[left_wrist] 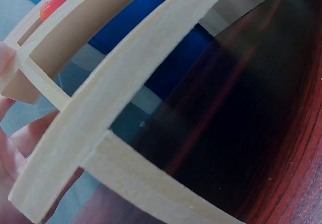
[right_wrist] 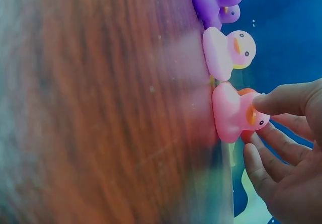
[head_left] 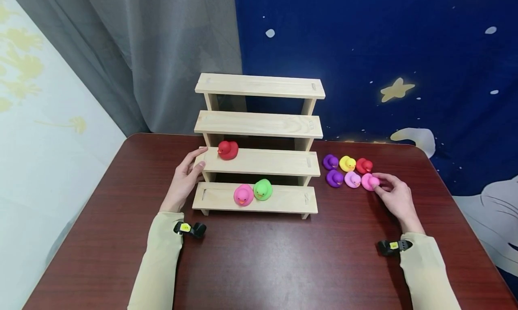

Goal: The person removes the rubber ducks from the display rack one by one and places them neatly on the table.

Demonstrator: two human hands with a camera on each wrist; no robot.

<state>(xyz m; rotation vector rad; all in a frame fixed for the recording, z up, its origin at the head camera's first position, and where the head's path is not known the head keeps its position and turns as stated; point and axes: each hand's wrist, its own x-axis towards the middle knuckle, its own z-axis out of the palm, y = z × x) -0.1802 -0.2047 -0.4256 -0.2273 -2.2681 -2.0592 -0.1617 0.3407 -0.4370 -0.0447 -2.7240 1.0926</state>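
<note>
Pink duck (head_left: 369, 182) toward far-right corner of tabletop (head_left: 291, 260), pinched by right hand (head_left: 397, 201); relaxed left hand (head_left: 183, 182) touches left edge of rack (head_left: 267, 161).

Pink duck (head_left: 368, 182), seemingly upright, right of stepped wooden shelf (head_left: 265, 161)

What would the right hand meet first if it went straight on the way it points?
The pink duck on the table, which the right hand seems to touch; past it, perhaps the red duck or pale pink duck, though depth leaves that unclear.
</note>
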